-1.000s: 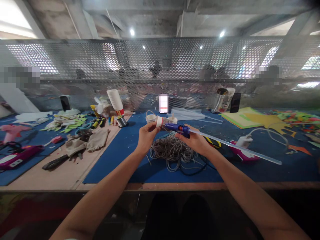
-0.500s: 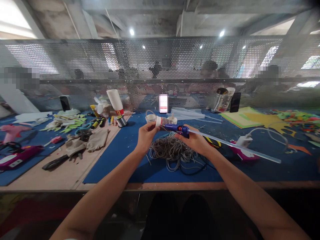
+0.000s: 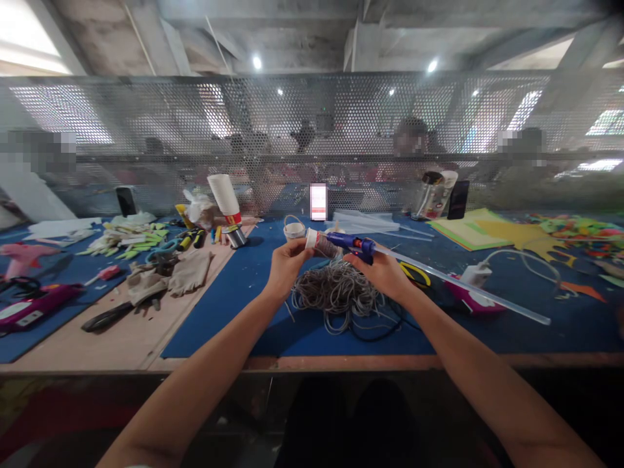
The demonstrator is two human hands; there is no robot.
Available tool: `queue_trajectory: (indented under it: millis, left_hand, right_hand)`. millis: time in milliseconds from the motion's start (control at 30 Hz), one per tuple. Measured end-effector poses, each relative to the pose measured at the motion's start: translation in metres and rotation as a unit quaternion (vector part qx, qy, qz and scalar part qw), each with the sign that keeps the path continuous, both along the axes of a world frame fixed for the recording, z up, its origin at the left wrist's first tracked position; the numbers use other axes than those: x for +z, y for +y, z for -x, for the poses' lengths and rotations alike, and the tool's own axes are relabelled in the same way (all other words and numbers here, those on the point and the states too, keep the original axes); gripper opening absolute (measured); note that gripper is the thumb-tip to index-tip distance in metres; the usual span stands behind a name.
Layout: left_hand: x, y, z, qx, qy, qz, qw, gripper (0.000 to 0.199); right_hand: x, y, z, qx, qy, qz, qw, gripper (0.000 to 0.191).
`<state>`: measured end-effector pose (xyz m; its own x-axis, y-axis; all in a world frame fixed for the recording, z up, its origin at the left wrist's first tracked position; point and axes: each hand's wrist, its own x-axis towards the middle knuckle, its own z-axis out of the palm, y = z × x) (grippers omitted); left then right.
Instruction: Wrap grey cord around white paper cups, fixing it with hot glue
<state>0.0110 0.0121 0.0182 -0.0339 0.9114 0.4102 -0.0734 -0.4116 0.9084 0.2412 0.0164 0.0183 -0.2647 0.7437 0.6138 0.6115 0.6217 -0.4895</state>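
Observation:
A small paper cup (image 3: 311, 239), tilted on its side and partly wrapped in grey-brown cord, is gripped in the fingers of my left hand (image 3: 284, 266). My right hand (image 3: 383, 272) is closed around a blue hot glue gun (image 3: 347, 242), whose front end lies close to the cup's wrapped side; I cannot tell whether it touches. From the gun's back a long clear glue stick (image 3: 468, 288) extends to the right. Below both hands a tangled heap of grey cord (image 3: 336, 291) lies on the blue mat (image 3: 219, 312). Behind the cup stands a small white cup with a handle (image 3: 294, 230).
To the left are work gloves (image 3: 190, 272), a pink glue gun (image 3: 26, 259) and a leaning stack of paper cups (image 3: 225, 195). On the right lie yellow-handled scissors (image 3: 416, 275), a white plug (image 3: 475, 276) and coloured sheets (image 3: 468, 231). A perforated metal screen (image 3: 273, 123) runs behind.
The glue gun and my right hand have shifted slightly right and up along the cup. The cup has turned a little in my left hand, and more of the scissors shows.

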Motion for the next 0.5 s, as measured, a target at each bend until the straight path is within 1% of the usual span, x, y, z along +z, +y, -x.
queue_trajectory:
  millis: [133, 233, 333, 400, 500]
  left_hand:
    - [-0.001, 0.000, 0.001, 0.007, 0.000, 0.006, 1.000, 0.025]
    - [-0.001, -0.001, 0.000, 0.012, 0.000, 0.012, 1.000, 0.023]
    - [-0.001, -0.001, -0.001, 0.010, -0.006, 0.022, 1.000, 0.019]
    - [-0.001, -0.001, -0.001, 0.006, -0.013, 0.035, 0.999, 0.018]
    - [-0.003, -0.001, -0.002, 0.006, -0.015, 0.050, 0.999, 0.017]
  right_hand:
    - [0.001, 0.000, 0.000, 0.016, 0.045, 0.035, 0.998, 0.043]
    - [0.002, -0.001, 0.001, 0.019, 0.093, 0.091, 0.991, 0.043]
    - [0.005, -0.003, 0.002, 0.033, 0.151, 0.149, 0.977, 0.042]
    - [0.009, -0.004, 0.005, 0.041, 0.176, 0.153, 0.972, 0.037]
    - [0.013, -0.007, 0.009, 0.043, 0.195, 0.126, 0.972, 0.029]
